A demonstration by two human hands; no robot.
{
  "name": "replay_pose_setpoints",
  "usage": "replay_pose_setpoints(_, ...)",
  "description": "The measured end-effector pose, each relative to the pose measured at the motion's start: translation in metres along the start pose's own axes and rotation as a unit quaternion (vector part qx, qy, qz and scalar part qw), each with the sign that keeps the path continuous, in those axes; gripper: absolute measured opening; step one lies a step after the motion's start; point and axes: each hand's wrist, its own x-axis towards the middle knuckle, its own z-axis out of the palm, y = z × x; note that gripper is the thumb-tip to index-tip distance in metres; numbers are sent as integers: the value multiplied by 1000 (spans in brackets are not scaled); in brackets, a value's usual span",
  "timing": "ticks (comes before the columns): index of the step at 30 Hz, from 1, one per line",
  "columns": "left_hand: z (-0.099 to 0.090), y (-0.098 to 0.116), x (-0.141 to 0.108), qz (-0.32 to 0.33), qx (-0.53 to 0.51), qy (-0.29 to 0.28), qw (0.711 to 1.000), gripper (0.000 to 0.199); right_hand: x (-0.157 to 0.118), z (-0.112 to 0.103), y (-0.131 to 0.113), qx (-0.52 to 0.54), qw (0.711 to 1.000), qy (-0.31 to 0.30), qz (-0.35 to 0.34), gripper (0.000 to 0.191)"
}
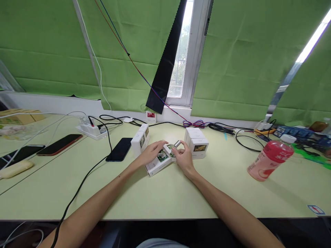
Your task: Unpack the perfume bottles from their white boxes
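A small white box [158,166] with a picture of white flowers and green leaves lies tilted on the table in front of me. My left hand [151,152] is closed on its left side, fingers over the top. At the box's right end, my right hand [184,159] pinches a small shiny silver cylinder [177,143] between thumb and fingers. Whether the cylinder is partly inside the box is hidden by my fingers. A similar white box [138,143] stands behind my left hand. Just right of my right hand sit white boxes [198,141] with a yellow-flower picture.
A black phone [119,150] lies to the left, near a black cable [85,186] crossing the table. A pink drink bottle [270,160] stands at right. A power strip [91,130] and coiled wires [193,123] lie along the back. A small box [151,117] stands by the wall.
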Motion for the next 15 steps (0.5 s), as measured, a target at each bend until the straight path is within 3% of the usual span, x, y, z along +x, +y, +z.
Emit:
replay_pose_setpoints(3,-2,-2,-2,6,34,-33,999,54,-1,0,0,-4,1000,-6,2,66)
replay_pose_setpoints(6,0,-5,-7,32,97,-63,993,77,0,1,2,-4,1000,-7,-7,65)
replay_pose_setpoints(8,3,-5,-10,39,126,-73,989,82,0,1,4,-5,1000,-8,-10,64)
replay_pose_setpoints(15,13,0,-15,19,168,-35,985,60,-1,1,2,7,1000,-18,0,62)
